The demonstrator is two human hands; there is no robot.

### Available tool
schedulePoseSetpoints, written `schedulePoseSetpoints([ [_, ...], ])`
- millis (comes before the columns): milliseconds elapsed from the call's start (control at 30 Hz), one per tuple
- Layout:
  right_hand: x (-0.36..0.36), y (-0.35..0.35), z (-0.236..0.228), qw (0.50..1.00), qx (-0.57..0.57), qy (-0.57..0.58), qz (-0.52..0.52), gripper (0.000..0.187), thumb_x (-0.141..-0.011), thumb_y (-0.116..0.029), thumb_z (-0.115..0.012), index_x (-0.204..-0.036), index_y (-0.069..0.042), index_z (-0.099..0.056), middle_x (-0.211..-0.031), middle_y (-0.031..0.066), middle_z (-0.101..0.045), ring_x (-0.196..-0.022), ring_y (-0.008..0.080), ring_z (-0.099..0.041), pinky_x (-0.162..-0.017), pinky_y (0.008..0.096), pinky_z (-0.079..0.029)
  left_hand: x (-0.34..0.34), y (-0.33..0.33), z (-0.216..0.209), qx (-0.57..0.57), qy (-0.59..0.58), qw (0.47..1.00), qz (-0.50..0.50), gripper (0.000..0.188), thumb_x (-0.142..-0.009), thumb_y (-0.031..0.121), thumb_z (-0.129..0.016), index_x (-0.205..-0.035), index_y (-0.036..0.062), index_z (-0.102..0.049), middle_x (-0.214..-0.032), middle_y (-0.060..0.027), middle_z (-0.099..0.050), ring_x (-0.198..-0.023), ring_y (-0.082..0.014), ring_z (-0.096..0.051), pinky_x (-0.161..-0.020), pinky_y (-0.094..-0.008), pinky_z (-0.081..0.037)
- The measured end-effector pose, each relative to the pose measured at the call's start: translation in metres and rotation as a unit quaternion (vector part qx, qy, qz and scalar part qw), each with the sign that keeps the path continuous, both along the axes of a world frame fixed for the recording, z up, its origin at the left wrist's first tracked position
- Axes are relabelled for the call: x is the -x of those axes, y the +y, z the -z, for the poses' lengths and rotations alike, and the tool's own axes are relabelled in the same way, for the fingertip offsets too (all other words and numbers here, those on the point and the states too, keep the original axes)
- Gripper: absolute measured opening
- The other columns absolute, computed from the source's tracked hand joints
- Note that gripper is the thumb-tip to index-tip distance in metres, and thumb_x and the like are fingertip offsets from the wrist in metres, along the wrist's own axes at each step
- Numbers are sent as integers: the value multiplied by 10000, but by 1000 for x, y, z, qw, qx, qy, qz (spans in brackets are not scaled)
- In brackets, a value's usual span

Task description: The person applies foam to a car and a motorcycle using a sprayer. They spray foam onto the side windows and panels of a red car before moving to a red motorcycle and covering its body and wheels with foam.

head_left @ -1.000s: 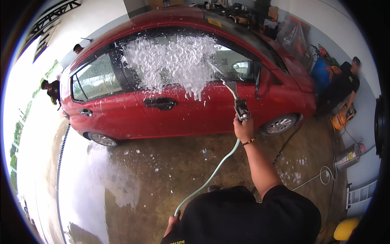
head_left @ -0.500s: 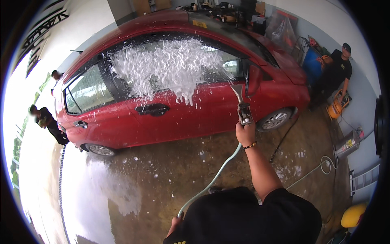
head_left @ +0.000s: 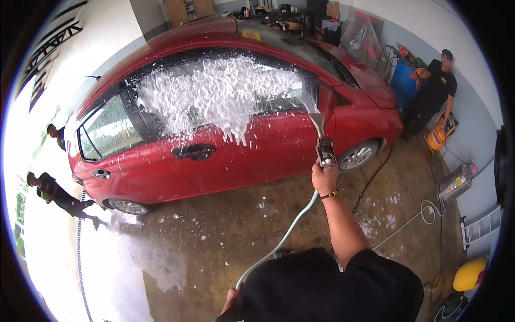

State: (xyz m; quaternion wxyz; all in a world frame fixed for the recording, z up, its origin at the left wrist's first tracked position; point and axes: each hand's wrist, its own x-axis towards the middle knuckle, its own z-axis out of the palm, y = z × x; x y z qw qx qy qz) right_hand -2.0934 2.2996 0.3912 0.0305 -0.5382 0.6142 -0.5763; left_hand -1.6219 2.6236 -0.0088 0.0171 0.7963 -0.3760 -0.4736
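My right hand [head_left: 324, 178] is closed around a foam spray gun [head_left: 325, 147] with a flat, fan-shaped metal nozzle. The nozzle points at the front side window of a red car [head_left: 252, 161], and a thin white spray leaves its tip. Thick white foam [head_left: 209, 94] covers much of the side windows and drips onto the door below. From the gun a pale green hose [head_left: 284, 236] runs down to my left hand [head_left: 232, 298], which is closed on it at the lower edge, partly hidden by my black shirt.
At the right, a person [head_left: 437, 88] stands by an orange machine [head_left: 440, 134] and a blue drum [head_left: 405, 80]. Two people [head_left: 56, 196] are near the car's rear. A hose [head_left: 402, 231] crosses the wet floor [head_left: 214, 231]; a ladder [head_left: 483, 228] leans right.
The view has shifted slightly, so the car sits further left. Foam spray now shows at the nozzle tip. The people at the rear have moved, and the person at right stands more upright.
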Motion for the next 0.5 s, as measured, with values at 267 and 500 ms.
schedulePoseSetpoints([
  [267,2,3,16,996,-35,4,83,160,-694,-123,-560,-707,36,-552,-625,222,-571,-630,414,-577,-574,470,-448,12,-4,-22,-29,-27,998,46,743,-735,709,-529,-822,-13,-681,-739,-185,-654,-820,-307,-658,-713,-400,-487],
  [500,-14,10,11,995,-63,-22,-69,243,-710,-105,-549,-920,12,-583,-776,238,-613,-733,422,-594,-635,457,-480,7,-4,-33,-15,28,999,0,722,-738,677,-567,-893,-21,-675,-804,-198,-661,-846,-286,-660,-725,-396,-484],
])
